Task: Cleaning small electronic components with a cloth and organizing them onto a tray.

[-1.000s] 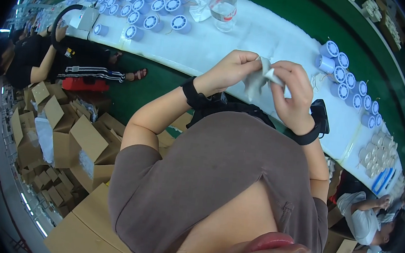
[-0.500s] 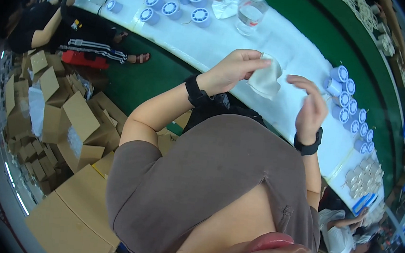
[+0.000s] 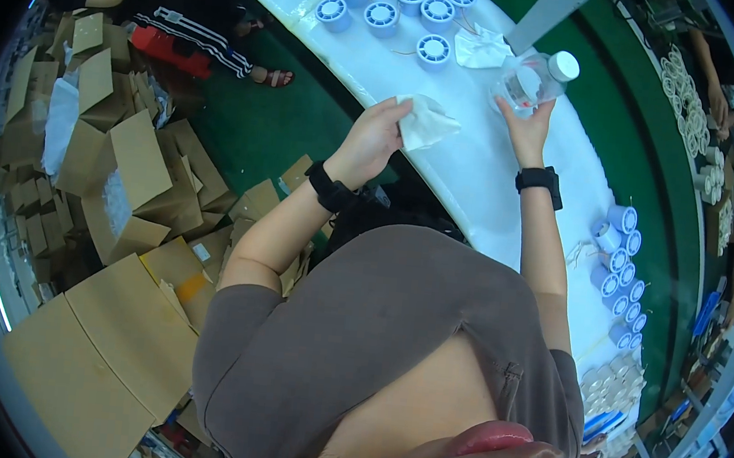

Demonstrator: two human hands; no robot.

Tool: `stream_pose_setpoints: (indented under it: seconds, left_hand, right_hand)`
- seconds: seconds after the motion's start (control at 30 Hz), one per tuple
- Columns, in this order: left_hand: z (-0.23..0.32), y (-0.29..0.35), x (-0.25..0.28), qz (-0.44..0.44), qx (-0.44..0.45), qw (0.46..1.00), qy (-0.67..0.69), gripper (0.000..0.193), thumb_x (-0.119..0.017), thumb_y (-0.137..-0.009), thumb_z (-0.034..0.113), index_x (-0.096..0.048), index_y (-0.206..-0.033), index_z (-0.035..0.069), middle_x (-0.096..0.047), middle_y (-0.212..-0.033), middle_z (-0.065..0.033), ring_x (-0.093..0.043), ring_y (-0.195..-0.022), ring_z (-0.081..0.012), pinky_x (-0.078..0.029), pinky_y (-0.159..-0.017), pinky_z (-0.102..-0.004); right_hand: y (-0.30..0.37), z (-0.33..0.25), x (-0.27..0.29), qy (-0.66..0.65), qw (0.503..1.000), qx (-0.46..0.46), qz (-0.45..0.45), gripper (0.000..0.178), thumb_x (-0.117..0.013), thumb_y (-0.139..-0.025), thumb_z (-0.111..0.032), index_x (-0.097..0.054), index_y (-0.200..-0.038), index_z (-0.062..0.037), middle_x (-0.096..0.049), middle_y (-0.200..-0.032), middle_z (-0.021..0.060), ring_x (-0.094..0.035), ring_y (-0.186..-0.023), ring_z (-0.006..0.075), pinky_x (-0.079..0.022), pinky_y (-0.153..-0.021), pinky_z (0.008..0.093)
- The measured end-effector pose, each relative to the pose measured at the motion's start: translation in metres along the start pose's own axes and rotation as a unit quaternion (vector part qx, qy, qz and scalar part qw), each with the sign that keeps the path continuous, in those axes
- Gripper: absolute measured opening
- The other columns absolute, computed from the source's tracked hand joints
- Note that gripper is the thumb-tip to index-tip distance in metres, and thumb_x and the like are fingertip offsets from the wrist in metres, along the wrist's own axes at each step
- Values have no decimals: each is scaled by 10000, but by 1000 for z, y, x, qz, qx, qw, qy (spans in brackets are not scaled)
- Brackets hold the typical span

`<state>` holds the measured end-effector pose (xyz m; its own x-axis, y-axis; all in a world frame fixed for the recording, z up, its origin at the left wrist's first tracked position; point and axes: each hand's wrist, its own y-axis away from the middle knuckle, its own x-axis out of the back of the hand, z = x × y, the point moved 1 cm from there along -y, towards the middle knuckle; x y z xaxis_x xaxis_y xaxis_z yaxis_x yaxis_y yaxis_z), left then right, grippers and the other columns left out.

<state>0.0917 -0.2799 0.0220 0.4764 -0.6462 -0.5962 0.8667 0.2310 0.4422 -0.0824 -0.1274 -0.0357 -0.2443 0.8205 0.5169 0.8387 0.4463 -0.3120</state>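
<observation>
White sheet [image 3: 434, 128] in my left hand [image 3: 374, 139], clear plastic bottle [image 3: 521, 80] in my right hand [image 3: 531, 132]

At twelve o'clock of my view, my left hand pinches the sheet by one edge, thumb on top, the other fingers folded; the rest spreads loose toward three o'clock. It is thin and wrinkled, cloth or paper, I cannot tell which. I judge it almost weightless and limp, so a pinch at one corner is enough.

Between one and two o'clock, my right hand is curved around the near side of the bottle, as wide as its body, with the thumb at the left; some fingers are hidden behind. The white cap [image 3: 564, 67] points toward two o'clock. The wall is transparent, smooth and probably slippery. Such plastic may dent, so I would hold it around the body, firmly but not hard.

At the bottle's ten o'clock, just beside it, lies crumpled white material [image 3: 482, 47]. Farther that way, pale blue cups [image 3: 433, 52] have round, slotted tops, which look stiff.
</observation>
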Motion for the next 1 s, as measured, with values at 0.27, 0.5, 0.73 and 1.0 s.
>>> stream_pose_setpoints:
  seconds: [0.27,0.5,0.73,1.0]
  left_hand:
    - [4,-28,23,37,26,998,54,303,-365,-870,171,-420,-1067,-53,-516,-1010,-113,-529,-906,-181,-441,-784,-314]
    - [-3,-52,-11,-41,110,993,9,298,-368,-865,169,-434,-1050,-55,-516,-991,-121,-533,-881,-181,-451,-761,-308]
    - [-21,-59,-41,-113,115,986,-50,300,-367,-868,167,-434,-1048,-65,-514,-989,-118,-528,-882,-169,-442,-775,-299]
    - [-38,-64,-66,-141,132,979,-70,313,-356,-873,166,-416,-1073,-67,-509,-1005,-120,-522,-909,-172,-430,-797,-298]
  right_hand:
    - [10,-28,32,164,977,111,-79,678,-713,-580,-202,-387,-1158,-59,-412,-1132,152,-421,-1029,286,-336,-862,363]
    - [29,-66,85,425,893,123,-82,602,-673,-560,-160,-474,-1125,-226,-449,-1100,113,-420,-1008,247,-293,-831,386]
    - [49,-79,122,521,845,101,-62,563,-641,-584,-100,-490,-1102,-264,-477,-1081,55,-425,-990,241,-299,-822,403]
    - [62,-79,147,581,808,67,-70,575,-642,-590,-99,-483,-1121,-249,-489,-1072,38,-428,-1005,229,-287,-836,397]
